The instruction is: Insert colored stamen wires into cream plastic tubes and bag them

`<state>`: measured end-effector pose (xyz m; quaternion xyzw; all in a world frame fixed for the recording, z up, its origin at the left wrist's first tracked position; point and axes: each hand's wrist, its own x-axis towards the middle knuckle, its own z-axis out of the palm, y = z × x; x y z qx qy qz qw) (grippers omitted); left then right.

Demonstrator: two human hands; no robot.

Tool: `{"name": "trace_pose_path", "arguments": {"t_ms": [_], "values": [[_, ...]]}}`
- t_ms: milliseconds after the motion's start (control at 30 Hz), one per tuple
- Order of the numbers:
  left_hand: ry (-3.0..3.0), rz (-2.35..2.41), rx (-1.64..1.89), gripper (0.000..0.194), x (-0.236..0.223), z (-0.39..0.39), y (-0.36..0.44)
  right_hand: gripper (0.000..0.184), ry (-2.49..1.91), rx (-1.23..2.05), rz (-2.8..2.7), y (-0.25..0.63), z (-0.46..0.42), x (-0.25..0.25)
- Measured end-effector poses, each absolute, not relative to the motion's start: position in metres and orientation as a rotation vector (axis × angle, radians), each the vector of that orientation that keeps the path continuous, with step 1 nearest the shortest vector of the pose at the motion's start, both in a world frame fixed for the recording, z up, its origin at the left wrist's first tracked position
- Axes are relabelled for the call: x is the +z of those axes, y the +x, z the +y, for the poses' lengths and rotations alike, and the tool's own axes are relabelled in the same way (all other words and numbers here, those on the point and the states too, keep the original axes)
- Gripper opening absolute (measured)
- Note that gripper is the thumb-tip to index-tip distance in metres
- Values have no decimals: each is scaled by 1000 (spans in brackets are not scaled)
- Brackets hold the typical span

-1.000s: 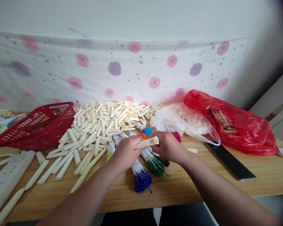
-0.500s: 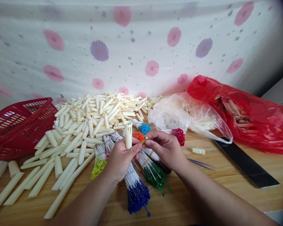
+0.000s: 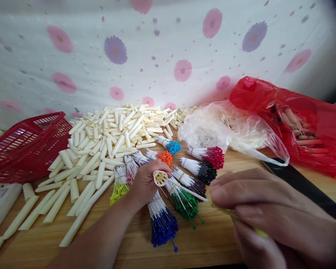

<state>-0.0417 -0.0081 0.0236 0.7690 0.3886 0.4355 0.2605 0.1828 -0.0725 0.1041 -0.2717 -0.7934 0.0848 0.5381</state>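
My left hand (image 3: 144, 185) is closed round a cream plastic tube (image 3: 160, 178), whose slotted open end points up at the camera. Close to the camera and blurred, my right hand (image 3: 271, 209) pinches a thin yellow-green stick (image 3: 260, 232), mostly hidden by the fingers. Under and around my left hand lie tied bundles of white sticks with coloured tips: dark blue (image 3: 162, 226), green (image 3: 188, 205), yellow (image 3: 119, 190), orange (image 3: 164, 157) and light blue (image 3: 172, 146). A thin white rod (image 3: 194, 194) sticks out rightward from behind the tube.
A large pile of cream tubes (image 3: 120, 130) covers the back left, beside a red basket (image 3: 30, 149). At the back right are a clear plastic bag (image 3: 204, 129) and a red plastic bag (image 3: 333, 138) with tubes inside. A dark flat slab (image 3: 305, 186) lies behind my right hand.
My right hand has moved away from the tube, to the right and nearer the camera, with the yellow-green stick. The tube in my left hand has tipped from upright towards the camera.
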Motion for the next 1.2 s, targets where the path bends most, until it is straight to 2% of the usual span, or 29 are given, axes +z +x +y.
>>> {"name": "trace_pose_path", "arguments": {"t_ms": [167, 333, 1067, 1200], "values": [[2138, 1043, 1151, 10, 25, -10, -40, 11, -568, 115, -1956, 168, -61, 109], [2075, 1101, 1137, 14, 25, -13, -38, 14, -454, 91, -1931, 161, -52, 99], [2219, 1176, 1106, 11, 21, -8, -44, 16, -541, 6, -1943, 158, -54, 94], [2282, 1112, 1134, 11, 24, -10, -45, 19, -569, 136, -1866, 153, -50, 87]]}}
